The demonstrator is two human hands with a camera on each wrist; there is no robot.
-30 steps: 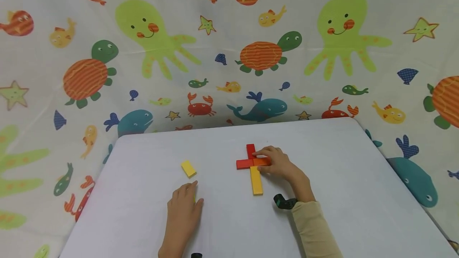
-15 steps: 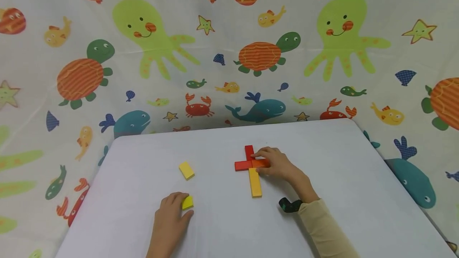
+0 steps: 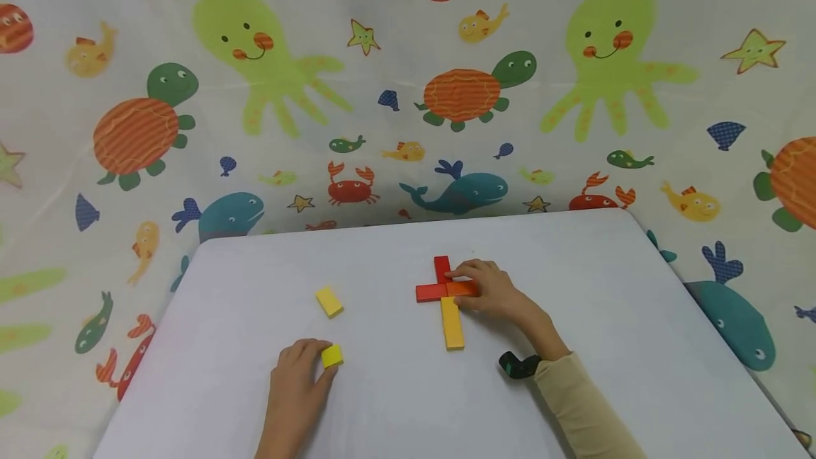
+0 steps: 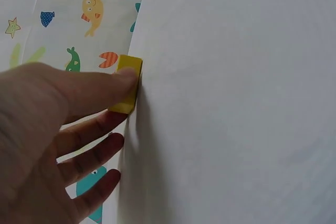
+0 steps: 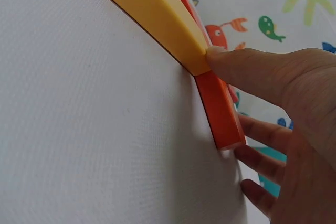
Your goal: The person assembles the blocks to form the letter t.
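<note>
My left hand [image 3: 295, 381] pinches a small bright yellow block [image 3: 332, 356] between thumb and index finger. The left wrist view shows this block [image 4: 129, 85] close over the white surface, the other fingers spread loosely below. My right hand [image 3: 494, 292] rests at a cross of blocks: one red block [image 3: 442, 268] at the back, another red block [image 3: 430, 293] to the left, an orange block [image 3: 463, 288] to the right and a long amber block [image 3: 452, 326] in front. In the right wrist view the thumb touches the end of the amber block [image 5: 157, 17]; the index finger is hidden.
A pale yellow block [image 3: 329, 302] lies slantwise on the white table [image 3: 382, 402], just beyond my left hand. A curtain [image 3: 395, 112] printed with sea animals hangs behind the table. A dark wrist device [image 3: 519, 365] sits at my right sleeve [image 3: 586, 409].
My left hand has moved left and slightly toward me, uncovering the bright yellow block, and now has it between thumb and index finger. My right hand stays at the cross.
</note>
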